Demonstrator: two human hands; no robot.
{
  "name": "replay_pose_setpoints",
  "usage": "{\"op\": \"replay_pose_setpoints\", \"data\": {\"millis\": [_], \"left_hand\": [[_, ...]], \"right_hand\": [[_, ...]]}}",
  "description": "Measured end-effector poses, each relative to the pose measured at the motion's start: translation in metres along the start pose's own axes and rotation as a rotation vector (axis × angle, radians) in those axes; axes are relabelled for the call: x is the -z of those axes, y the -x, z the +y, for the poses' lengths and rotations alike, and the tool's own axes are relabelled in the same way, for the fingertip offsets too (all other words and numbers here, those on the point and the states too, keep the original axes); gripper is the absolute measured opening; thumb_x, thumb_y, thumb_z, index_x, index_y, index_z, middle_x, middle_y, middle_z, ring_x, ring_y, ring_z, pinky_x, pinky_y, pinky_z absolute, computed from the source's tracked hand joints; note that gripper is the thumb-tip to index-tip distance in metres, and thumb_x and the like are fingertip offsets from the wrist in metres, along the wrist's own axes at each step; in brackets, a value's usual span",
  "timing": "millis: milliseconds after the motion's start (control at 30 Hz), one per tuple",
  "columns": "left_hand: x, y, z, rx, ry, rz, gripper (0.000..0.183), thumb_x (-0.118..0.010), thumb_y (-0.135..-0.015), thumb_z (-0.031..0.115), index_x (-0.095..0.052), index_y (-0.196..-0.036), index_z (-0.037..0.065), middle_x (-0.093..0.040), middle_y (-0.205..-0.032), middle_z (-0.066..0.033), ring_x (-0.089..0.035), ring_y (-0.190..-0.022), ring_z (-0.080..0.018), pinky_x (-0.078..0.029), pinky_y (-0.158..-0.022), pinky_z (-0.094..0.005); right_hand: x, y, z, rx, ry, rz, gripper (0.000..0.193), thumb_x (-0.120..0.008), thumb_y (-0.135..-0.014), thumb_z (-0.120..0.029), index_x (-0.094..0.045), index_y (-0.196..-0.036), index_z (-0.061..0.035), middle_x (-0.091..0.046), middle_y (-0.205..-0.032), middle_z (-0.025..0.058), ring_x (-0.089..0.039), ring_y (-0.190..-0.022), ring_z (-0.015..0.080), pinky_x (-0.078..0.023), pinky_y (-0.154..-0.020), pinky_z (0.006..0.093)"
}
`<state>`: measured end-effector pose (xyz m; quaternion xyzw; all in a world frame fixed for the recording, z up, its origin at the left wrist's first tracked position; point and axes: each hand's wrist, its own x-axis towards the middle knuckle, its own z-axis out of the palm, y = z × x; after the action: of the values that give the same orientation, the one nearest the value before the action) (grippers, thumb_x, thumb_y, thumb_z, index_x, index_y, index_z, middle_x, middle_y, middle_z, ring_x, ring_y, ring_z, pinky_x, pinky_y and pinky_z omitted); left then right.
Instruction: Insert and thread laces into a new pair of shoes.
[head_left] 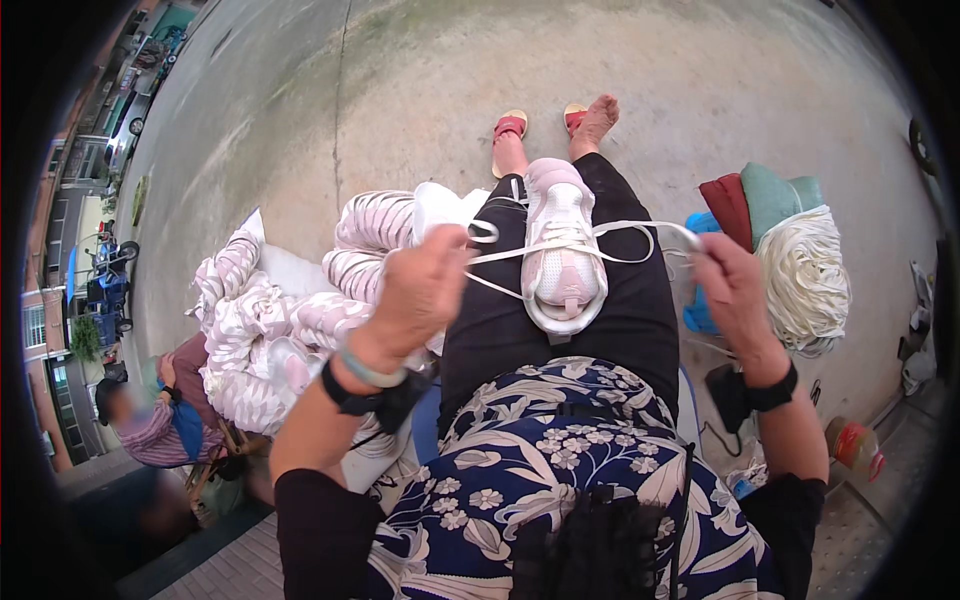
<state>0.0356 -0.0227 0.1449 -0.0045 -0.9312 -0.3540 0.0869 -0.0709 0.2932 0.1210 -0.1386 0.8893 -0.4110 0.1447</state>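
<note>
A white and pale pink sneaker (pixel 560 245) rests on my lap between my thighs, its heel toward me and its toe pointing away. White shoelaces (pixel 625 226) cross its tongue in a loose, looped tie and run out to both sides. On the left, my left hand (pixel 425 285) is closed with the lace pinched between its fingers. My right hand (pixel 732 278) grips the other lace end, holding it out to the right of the shoe. Both hands stand apart from the shoe itself.
Bundles of pink and white shoe pieces (pixel 285 325) are heaped at my left. To my right, a thick hank of cream laces (pixel 805 270) lies against folded green cloth (pixel 780 195) and a blue item (pixel 700 310). A plastic jar (pixel 855 447) sits farther right. Another person (pixel 165 425) sits at far left.
</note>
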Motion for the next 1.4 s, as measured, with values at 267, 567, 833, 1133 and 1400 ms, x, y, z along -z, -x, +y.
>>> {"op": "replay_pose_setpoints", "data": {"millis": [267, 567, 833, 1133, 1400], "left_hand": [[0.123, 0.041, -0.082, -0.089, -0.823, 0.204, 0.023, -0.049, -0.081, 0.001, -0.053, -0.103, -0.004, -0.06, -0.099, -0.0169, -0.059, -0.063, -0.027, -0.047, -0.055, -0.0318], [0.234, 0.085, -0.154, 0.116, -1.307, 0.111, 0.012, -0.048, -0.08, 0.005, -0.054, -0.09, 0.005, -0.057, -0.066, -0.0177, -0.059, -0.063, -0.0355, -0.047, -0.055, -0.0427], [0.253, 0.098, -0.168, 0.21, -1.398, 0.126, 0.008, -0.048, -0.082, 0.013, -0.053, -0.081, 0.008, -0.057, -0.066, -0.0165, -0.059, -0.064, -0.0362, -0.045, -0.054, -0.0447], [0.224, 0.068, -0.188, 0.149, -1.379, -0.101, 0.014, -0.049, -0.079, 0.015, -0.059, -0.074, 0.007, -0.058, -0.072, -0.0166, -0.059, -0.072, -0.0359, -0.045, -0.063, -0.0475], [0.156, 0.004, -0.213, 0.31, -0.903, -0.07, 0.023, -0.05, -0.077, 0.023, -0.062, -0.069, 0.005, -0.061, -0.075, -0.0174, -0.06, -0.071, -0.0309, -0.045, -0.062, -0.042]], "right_hand": [[0.123, 0.041, 0.111, 0.227, 0.676, 0.445, 0.022, -0.049, -0.087, -0.008, -0.054, -0.109, -0.0043, -0.062, -0.096, 0.0184, -0.061, -0.083, 0.0352, -0.048, -0.071, 0.04], [0.224, 0.056, 0.182, 0.223, 1.122, 0.407, 0.018, -0.05, -0.09, -0.012, -0.053, -0.106, -0.0048, -0.061, -0.087, 0.017, -0.059, -0.077, 0.0353, -0.047, -0.062, 0.0415], [0.266, 0.062, 0.178, 0.319, 1.253, 0.24, 0.022, -0.049, -0.084, -0.002, -0.053, -0.105, -0.0036, -0.056, -0.089, 0.0154, -0.056, -0.076, 0.0347, -0.046, -0.063, 0.0411], [0.293, -0.007, 0.172, 0.254, 1.376, 0.119, 0.021, -0.046, -0.087, -0.011, -0.052, -0.106, -0.0054, -0.059, -0.09, 0.0164, -0.056, -0.081, 0.0353, -0.044, -0.069, 0.0447], [0.17, -0.07, 0.149, -0.212, 0.111, 0.316, 0.023, -0.047, -0.089, -0.021, -0.052, -0.069, -0.0103, -0.048, -0.055, 0.0023, -0.045, -0.042, 0.0099, -0.038, -0.038, 0.0261]]}}
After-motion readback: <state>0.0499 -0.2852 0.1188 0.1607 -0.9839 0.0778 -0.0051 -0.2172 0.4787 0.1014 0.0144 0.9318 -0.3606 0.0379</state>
